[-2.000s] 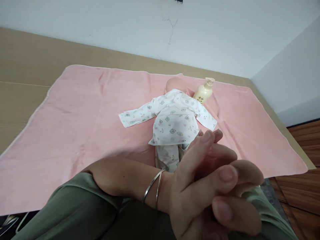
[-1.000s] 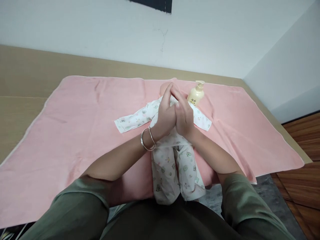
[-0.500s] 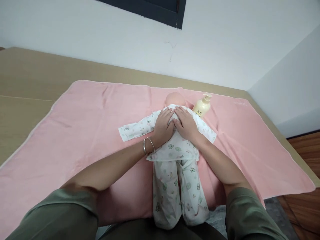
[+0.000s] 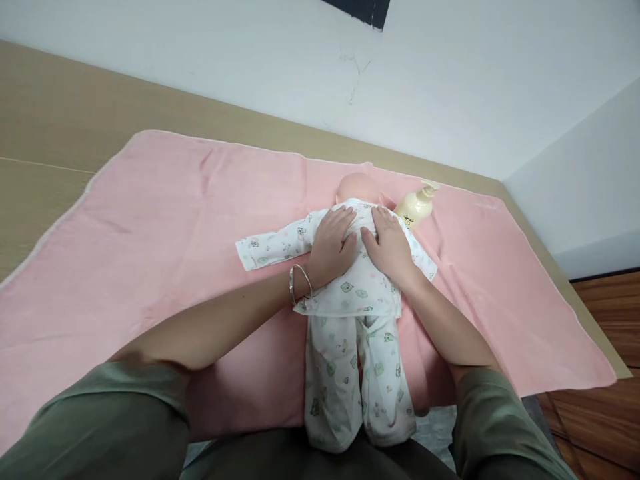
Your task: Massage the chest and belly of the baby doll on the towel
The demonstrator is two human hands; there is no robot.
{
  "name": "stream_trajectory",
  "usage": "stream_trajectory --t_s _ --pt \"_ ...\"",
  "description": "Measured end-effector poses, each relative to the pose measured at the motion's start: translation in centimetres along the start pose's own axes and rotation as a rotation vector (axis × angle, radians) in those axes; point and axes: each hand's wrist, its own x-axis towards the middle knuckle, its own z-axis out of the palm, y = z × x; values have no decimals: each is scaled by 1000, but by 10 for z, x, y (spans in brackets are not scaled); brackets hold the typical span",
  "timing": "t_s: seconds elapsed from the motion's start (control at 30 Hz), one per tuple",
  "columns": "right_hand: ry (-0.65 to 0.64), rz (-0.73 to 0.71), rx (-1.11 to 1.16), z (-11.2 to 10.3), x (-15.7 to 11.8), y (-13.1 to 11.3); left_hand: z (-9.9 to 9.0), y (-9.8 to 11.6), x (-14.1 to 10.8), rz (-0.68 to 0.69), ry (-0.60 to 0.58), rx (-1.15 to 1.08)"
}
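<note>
A baby doll [image 4: 357, 287] in a white printed top and trousers lies stretched out, its bare head [image 4: 359, 188] at the far end and its legs [image 4: 334, 380] toward me. No face shows on it. My left hand [image 4: 334, 243] rests flat on the left of the doll's upper back, fingers extended, a silver bangle at the wrist. On the right of the upper back lies my right hand [image 4: 390, 247], also flat with fingers stretched. A gap of printed cloth separates the two thumbs. Neither hand grips anything.
A pale yellow pump bottle [image 4: 416, 205] leans by the doll's right shoulder. Under everything spreads a pink blanket [image 4: 210, 213] on a wooden surface [image 4: 100, 87]. A white wall [image 4: 280, 73] rises behind, with a dark frame [image 4: 367, 10] at the top.
My hands have slid apart sideways from the middle of the doll's upper back; the thumbs, close together before, are now separated. The camera view has tilted slightly.
</note>
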Motion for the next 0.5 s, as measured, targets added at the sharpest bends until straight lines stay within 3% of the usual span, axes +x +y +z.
stream_trajectory --t_s 0.07,0.23,0.37,0.5 --pt "22 -11 -33 1 -5 -4 -1 1 0 -56 -27 41" --pt "-21 -247 16 4 -11 -2 -2 5 3 -120 -61 100" --pt "110 -127 64 12 -5 10 -3 9 9 -146 -60 149" --pt "165 -45 69 24 -2 3 -9 4 21 -145 -136 154"
